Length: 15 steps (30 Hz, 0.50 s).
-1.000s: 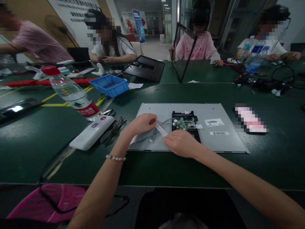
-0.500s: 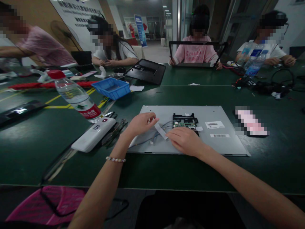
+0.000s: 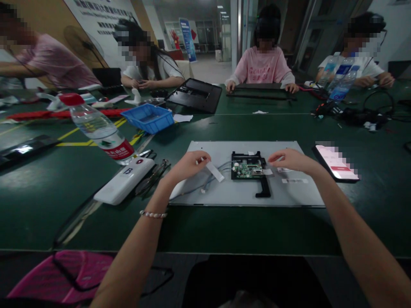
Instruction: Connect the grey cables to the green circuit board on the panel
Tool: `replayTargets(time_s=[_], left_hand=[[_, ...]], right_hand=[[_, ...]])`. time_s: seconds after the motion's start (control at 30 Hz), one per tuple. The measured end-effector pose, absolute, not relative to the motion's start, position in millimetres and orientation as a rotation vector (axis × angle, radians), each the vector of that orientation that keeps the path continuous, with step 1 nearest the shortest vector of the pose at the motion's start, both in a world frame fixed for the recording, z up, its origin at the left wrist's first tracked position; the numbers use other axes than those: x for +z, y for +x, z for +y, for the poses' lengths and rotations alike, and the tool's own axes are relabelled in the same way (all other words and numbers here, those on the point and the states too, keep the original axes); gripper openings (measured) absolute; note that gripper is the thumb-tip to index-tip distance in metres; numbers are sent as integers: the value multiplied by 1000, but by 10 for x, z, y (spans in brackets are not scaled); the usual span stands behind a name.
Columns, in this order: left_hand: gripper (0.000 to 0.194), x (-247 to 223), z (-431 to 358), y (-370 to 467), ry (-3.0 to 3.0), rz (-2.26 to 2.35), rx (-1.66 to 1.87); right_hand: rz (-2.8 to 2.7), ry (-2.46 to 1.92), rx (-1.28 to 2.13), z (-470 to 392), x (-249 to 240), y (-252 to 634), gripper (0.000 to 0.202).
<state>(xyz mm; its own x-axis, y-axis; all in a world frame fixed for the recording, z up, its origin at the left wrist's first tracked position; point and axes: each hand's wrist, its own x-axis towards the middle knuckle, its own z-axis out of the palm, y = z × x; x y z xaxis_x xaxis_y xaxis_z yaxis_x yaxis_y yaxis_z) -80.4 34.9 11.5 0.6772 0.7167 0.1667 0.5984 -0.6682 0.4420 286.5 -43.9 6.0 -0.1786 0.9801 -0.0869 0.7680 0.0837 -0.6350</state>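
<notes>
A flat grey metal panel (image 3: pixel 302 194), like the back of a display, lies in front of me. My left hand (image 3: pixel 192 164) pinches the upper end of a white tape strip (image 3: pixel 215 172) over the panel's left part. Thin grey cables (image 3: pixel 205 183) run under the strip to a green circuit board (image 3: pixel 248 170) in a black bracket (image 3: pixel 264 188). Just right of the board hovers my right hand (image 3: pixel 293 160), fingers stretched out and apart. Below its fingertips a small white tape piece (image 3: pixel 267 172) sticks at the bracket's edge.
On the left are a white power bank (image 3: pixel 125 182), glasses (image 3: pixel 152 179), a water bottle (image 3: pixel 105 132) and a blue bin (image 3: pixel 149 119). A phone (image 3: pixel 337 164) lies right of the panel. Across the table, a person's hands rest on a black frame (image 3: pixel 260 92); other people sit nearby.
My right hand has moved right, off the strip and the board, uncovering the board and bracket. My left hand stays at the strip. The person opposite has lowered the black frame onto the table.
</notes>
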Motion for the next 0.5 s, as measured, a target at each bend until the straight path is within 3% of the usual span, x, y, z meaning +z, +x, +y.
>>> replayTargets(time_s=[0.17, 0.5], left_hand=[[17, 31, 400, -826, 2710, 1086, 443], [15, 14, 375, -788, 2758, 1060, 415]], right_hand=[[-2055, -1695, 1080, -430, 46, 2845, 32], [-2029, -1771, 1076, -393, 28, 2955, 22]])
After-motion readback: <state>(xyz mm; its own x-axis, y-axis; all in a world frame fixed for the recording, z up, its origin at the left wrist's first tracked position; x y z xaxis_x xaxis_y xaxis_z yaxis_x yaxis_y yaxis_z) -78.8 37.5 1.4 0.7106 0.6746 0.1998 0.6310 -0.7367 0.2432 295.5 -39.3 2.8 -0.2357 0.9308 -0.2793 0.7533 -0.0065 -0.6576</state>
